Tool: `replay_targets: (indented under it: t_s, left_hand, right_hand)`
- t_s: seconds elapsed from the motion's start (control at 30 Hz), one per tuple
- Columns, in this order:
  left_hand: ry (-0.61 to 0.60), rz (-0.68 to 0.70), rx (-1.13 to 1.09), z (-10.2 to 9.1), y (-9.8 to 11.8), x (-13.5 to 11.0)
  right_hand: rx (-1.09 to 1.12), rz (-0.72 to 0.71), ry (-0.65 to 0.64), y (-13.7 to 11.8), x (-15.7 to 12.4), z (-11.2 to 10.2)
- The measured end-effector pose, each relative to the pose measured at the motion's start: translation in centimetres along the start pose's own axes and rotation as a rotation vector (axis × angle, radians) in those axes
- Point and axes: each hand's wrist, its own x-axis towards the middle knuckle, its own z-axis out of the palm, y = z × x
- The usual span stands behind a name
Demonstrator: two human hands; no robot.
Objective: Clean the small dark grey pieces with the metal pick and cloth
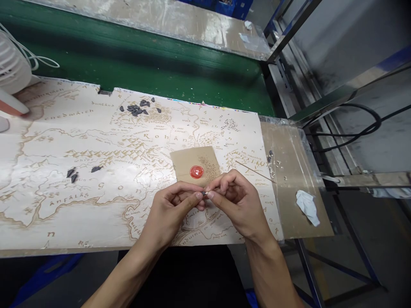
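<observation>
Between the fingertips of both hands is a small dark piece (204, 193), with a tiny pale bit at its right end; its exact kind is too small to make out. My left hand (176, 201) pinches it from the left, and my right hand (236, 201) pinches at the right end. Just beyond the fingers lies a brown cardboard square (183, 161). On it sit a glossy red round blob (196, 172) and a scatter of tiny brownish specks (208, 168).
A map-printed sheet (105, 218) covers the table. Dark pieces (136, 109) lie at the back, with several more (73, 174) at left. Tiny bits (231, 125), a thin stick (255, 171) and crumpled tissue (307, 207) are at right. A fan (13, 64) stands left; a green belt (144, 64) runs behind.
</observation>
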Motion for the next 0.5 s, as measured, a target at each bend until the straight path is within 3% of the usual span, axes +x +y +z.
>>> replay_targets:
  t_s: [0.5]
  left_hand:
    - [-0.009,0.027,0.017,0.07,0.19,0.12]
  right_hand:
    - [0.046,0.033,0.034,-0.07,-0.18,0.05]
